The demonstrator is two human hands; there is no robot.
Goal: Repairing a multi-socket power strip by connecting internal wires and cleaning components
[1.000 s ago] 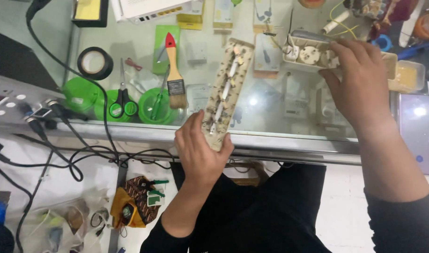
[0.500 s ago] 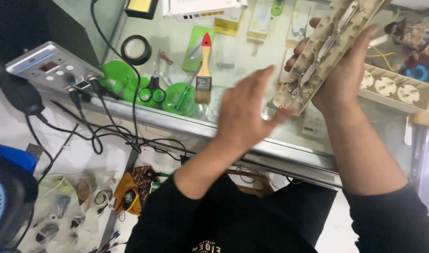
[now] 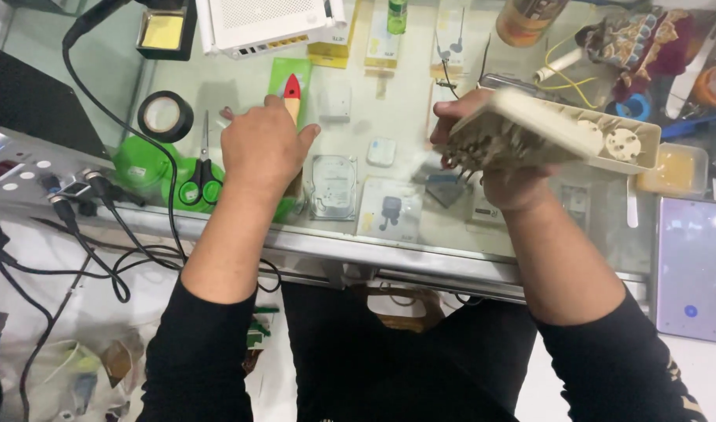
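Observation:
My right hand [image 3: 514, 184] grips a long cream socket strip [image 3: 553, 129] above the glass counter [image 3: 405, 94], tilted, with its round sockets [image 3: 624, 144] at the right end and bare wiring at the left end. My left hand [image 3: 264, 148] lies palm down on a paintbrush [image 3: 292, 87]. Its fingers curl around the handle, and only the red tip shows past the knuckles. The brush's bristles are hidden under the hand.
Scissors [image 3: 203, 168], a black tape roll [image 3: 165, 116] and green holders [image 3: 143, 164] lie left of the brush. A hard drive [image 3: 333, 186] sits between my hands. A white box [image 3: 268, 23] stands at the back, a phone [image 3: 690, 270] at the right, black cables [image 3: 100, 234] at the left.
My left hand let go of the socket strip and dropped onto the paintbrush. My right hand took over the strip and lowered it to the right, flatter than before.

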